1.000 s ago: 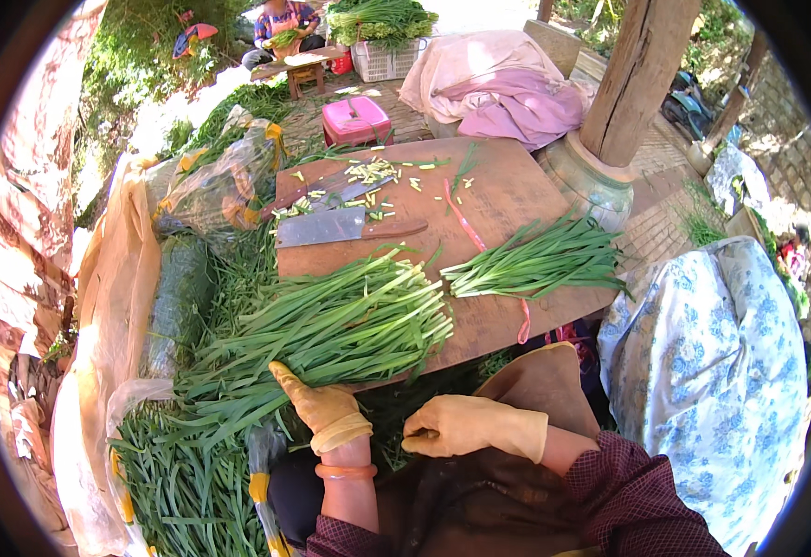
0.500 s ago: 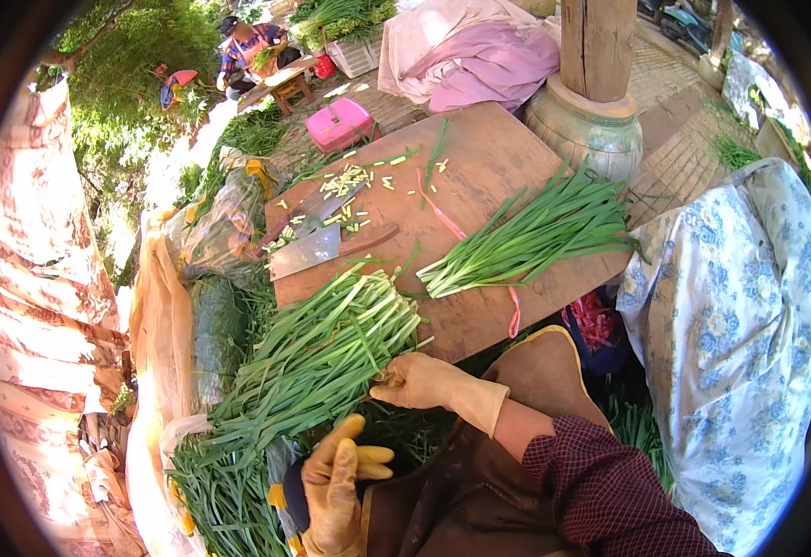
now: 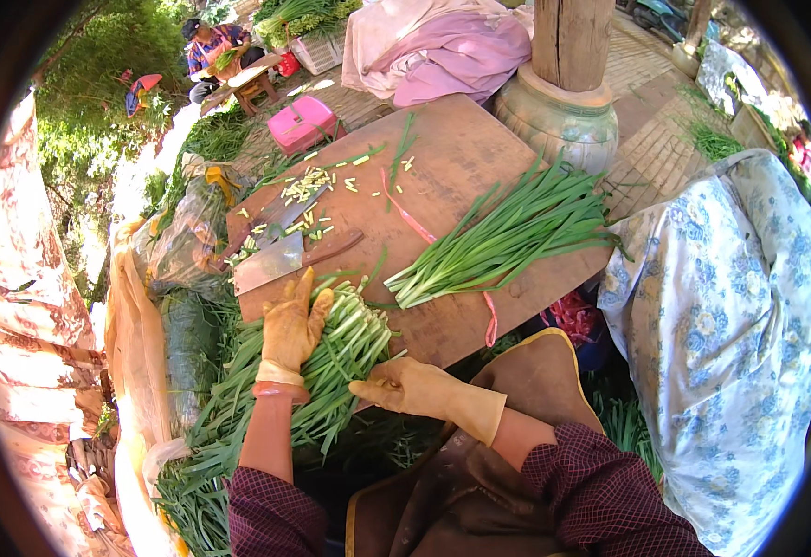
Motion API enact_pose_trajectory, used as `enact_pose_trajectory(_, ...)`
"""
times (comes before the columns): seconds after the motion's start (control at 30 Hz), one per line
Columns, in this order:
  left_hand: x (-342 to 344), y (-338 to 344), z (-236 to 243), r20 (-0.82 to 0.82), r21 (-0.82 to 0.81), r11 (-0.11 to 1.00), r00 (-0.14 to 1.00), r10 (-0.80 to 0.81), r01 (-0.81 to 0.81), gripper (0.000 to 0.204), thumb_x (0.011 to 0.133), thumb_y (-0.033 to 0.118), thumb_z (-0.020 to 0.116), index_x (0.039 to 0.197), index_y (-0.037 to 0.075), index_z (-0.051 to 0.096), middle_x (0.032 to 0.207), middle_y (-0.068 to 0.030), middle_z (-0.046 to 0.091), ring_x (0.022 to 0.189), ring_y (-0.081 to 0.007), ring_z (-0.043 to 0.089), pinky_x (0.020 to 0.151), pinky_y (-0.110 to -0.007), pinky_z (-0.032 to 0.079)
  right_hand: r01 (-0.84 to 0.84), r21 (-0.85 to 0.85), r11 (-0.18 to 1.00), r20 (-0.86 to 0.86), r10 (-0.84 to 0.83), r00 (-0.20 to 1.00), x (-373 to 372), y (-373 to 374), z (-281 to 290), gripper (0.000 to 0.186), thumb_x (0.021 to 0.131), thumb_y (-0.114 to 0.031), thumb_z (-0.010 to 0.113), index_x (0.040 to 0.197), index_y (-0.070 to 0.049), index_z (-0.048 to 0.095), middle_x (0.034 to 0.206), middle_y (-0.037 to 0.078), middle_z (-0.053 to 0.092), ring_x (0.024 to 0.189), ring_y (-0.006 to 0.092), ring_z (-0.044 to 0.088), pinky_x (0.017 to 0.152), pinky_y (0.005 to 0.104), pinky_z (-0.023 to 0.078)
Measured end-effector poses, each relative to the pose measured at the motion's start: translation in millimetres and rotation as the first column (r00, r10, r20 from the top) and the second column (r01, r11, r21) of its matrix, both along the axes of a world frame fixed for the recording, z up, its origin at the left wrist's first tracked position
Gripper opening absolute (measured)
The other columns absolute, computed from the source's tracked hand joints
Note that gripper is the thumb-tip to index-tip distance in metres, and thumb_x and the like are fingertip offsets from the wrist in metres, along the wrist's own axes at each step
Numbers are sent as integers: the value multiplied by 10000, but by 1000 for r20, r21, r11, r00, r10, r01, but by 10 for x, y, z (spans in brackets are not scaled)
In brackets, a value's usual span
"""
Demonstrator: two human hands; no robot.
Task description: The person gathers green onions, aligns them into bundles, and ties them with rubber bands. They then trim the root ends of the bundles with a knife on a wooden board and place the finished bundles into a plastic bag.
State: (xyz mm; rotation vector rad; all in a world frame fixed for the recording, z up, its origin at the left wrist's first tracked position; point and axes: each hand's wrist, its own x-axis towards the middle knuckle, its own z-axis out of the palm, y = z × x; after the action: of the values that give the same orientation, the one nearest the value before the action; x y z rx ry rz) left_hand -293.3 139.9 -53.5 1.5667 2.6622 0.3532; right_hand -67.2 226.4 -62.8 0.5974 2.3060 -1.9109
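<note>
A large pile of garlic chives (image 3: pixel 238 408), pale stem ends toward the board, lies at the board's near-left corner. My left hand (image 3: pixel 294 325), in a tan glove, rests on the stem ends with its fingers spread. At the pile's right side, my gloved right hand (image 3: pixel 415 385) touches the chives with its fingers pressed together; what they pinch, if anything, is hidden. A tidy bunch of chives (image 3: pixel 508 232) lies on the wooden board (image 3: pixel 470 130) across a pink strip (image 3: pixel 415 223). Near my left hand lies a cleaver (image 3: pixel 271 264) among cut stem pieces (image 3: pixel 308 190).
A pink box (image 3: pixel 302 123) stands behind the board, beside a pillar on a round stone base (image 3: pixel 559 121). Blue-flowered cloth (image 3: pixel 712 306) covers something at right. Plastic sheeting (image 3: pixel 136 343) hangs at left. Another person (image 3: pixel 215 51) sits far left holding greens.
My left hand has moved up and forward from beside my apron onto the chives' stem ends, its fingers spreading. My right hand stays by the pile's side. The view has shifted slightly.
</note>
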Motion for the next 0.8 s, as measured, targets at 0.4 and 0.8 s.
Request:
enact_pose_trajectory(0.4, 112, -36, -69, 26, -93, 991, 995, 97, -94, 678, 1043, 533, 411, 1430, -19, 484, 904, -247, 717, 854, -420, 681, 762, -494, 530, 145, -157, 977, 93, -131, 987, -348, -48, 27, 704, 967, -648, 526, 803, 20, 676, 734, 120, 715, 622, 198, 711, 601, 309, 571)
enact_pose_trajectory(0.8, 47, -562, 529, 338, -72, 985, 934, -121, 154, 851, 810, 718, 646, 1370, 81, 578, 971, -215, 713, 951, -382, 686, 856, -503, 507, 104, -210, 972, -19, -111, 994, -682, -331, -279, 544, 1014, -463, 546, 911, 60, 657, 669, 172, 688, 571, 255, 708, 545, 380, 563)
